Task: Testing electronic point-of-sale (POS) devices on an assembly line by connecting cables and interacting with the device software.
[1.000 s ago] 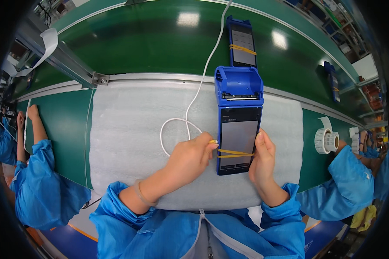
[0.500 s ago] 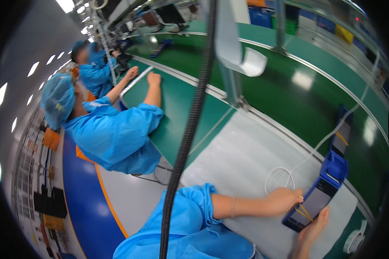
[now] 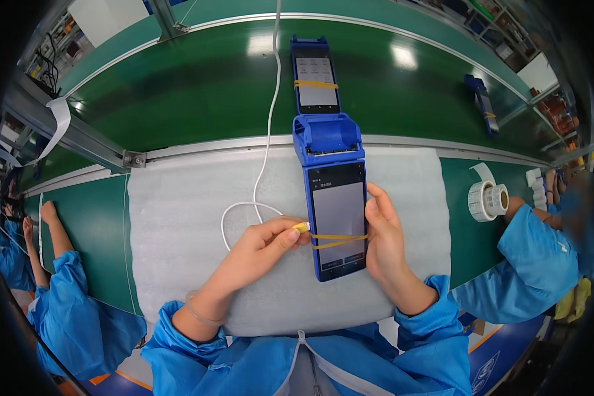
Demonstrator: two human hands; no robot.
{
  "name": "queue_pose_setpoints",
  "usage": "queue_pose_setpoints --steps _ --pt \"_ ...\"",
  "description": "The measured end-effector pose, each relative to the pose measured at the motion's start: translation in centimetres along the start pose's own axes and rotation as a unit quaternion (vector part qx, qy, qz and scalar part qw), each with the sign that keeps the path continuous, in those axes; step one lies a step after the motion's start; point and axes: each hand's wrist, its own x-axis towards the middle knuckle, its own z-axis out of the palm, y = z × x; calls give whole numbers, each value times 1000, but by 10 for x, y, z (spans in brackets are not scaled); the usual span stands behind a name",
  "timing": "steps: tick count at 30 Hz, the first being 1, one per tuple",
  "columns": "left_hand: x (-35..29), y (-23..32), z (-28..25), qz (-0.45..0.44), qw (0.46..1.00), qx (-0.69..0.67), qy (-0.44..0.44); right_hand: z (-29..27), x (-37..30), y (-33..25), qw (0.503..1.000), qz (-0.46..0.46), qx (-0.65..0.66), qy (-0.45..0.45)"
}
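Note:
A blue handheld payment terminal (image 3: pixel 338 204) with a lit screen is held a little tilted above a white foam mat (image 3: pixel 178 231). Yellow rubber bands (image 3: pixel 340 243) wrap around its lower half, and its printer end (image 3: pixel 329 135) points away from me. My right hand (image 3: pixel 391 254) grips the terminal's right edge, thumb at the side of the screen. In my left hand (image 3: pixel 254 254), thumb and fingers pinch the yellow plug (image 3: pixel 301 228) of a white cable (image 3: pixel 268 138) against the terminal's left side. Whether the plug sits inside a port I cannot tell.
Beyond the mat runs a green conveyor (image 3: pixel 204 92) carrying a banded terminal (image 3: pixel 315 76) straight ahead and another terminal (image 3: pixel 483 105) farther right. Label rolls (image 3: pixel 487 201) stand right of the mat. Co-workers in blue sit on both sides; a metal post (image 3: pixel 89 135) rises at left.
My view has swung round to the right and levelled, bringing the terminal to the middle. Both hands stay at the terminal, and the yellow plug in my left hand now shows.

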Motion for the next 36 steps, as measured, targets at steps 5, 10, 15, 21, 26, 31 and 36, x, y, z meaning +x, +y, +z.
queue_pose_setpoints --steps 5,10,15,21,26,31,36 --pt "-2 3 5 -12 998 53 18 -2 -3 -2 1000 -9 -17 -14" --pt "-3 0 5 -13 997 71 26 -2 -4 7 999 -33 -27 -20" --pt "1 -5 6 -32 990 117 68 -2 -3 17 998 -30 -50 -32" --pt "5 -7 7 -114 991 48 45 -6 -8 21 996 -28 -72 -40" --pt "4 -10 11 -22 989 130 61 -22 -13 21 967 -95 -218 -91" --pt "5 -5 13 -13 984 165 67 -34 -16 16 983 -43 -106 -147" --pt "5 -3 11 -31 984 169 53 -47 -15 7 950 -24 -204 -237"
